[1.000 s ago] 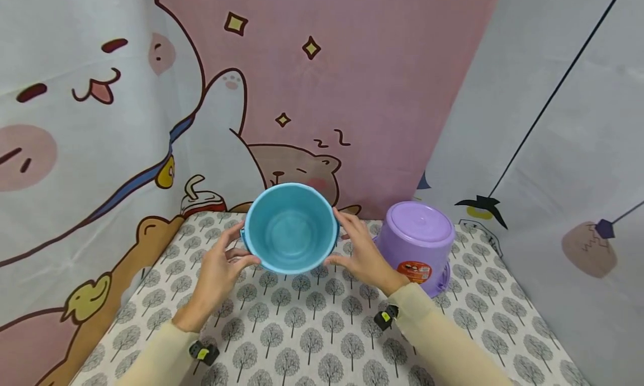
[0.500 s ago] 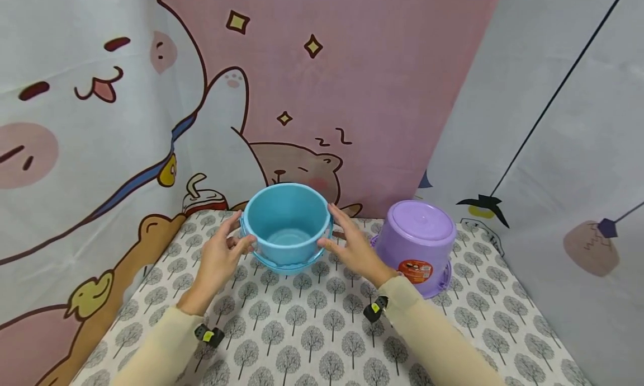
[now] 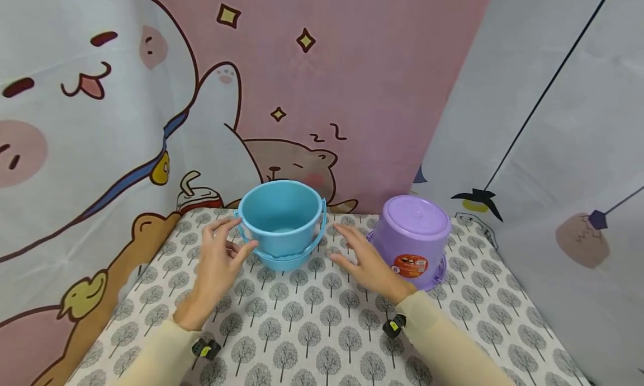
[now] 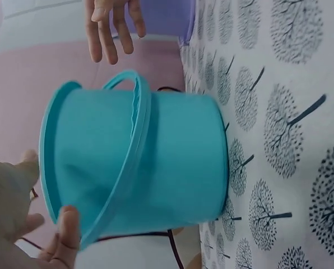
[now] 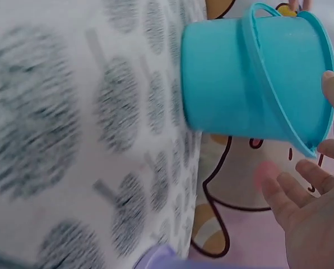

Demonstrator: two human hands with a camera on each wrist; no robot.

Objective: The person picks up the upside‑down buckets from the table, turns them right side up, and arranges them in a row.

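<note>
A light blue bucket (image 3: 282, 235) stands upright on the table, its mouth facing up and its handle (image 3: 297, 256) hanging down over the near side. Beside its left rim is my left hand (image 3: 216, 263), thumb and fingers spread and relaxed. In the left wrist view the left fingertips (image 4: 69, 224) overlap the bucket's rim. My right hand (image 3: 369, 263) hovers to the right of the bucket, apart from it in the head view, fingers extended and holding nothing. Both palms face inward toward the bucket.
A purple bucket (image 3: 415, 240) with an orange-red label stands upside down right of my right hand, close to the right forearm. The tablecloth (image 3: 312, 341) has a tree print. Cartoon-printed curtains (image 3: 372, 95) rise behind and beside the table.
The blue bucket, tilted toward me and held between both hands, has come down upright onto the table. My right hand has let go and moved right; the left has loosened.
</note>
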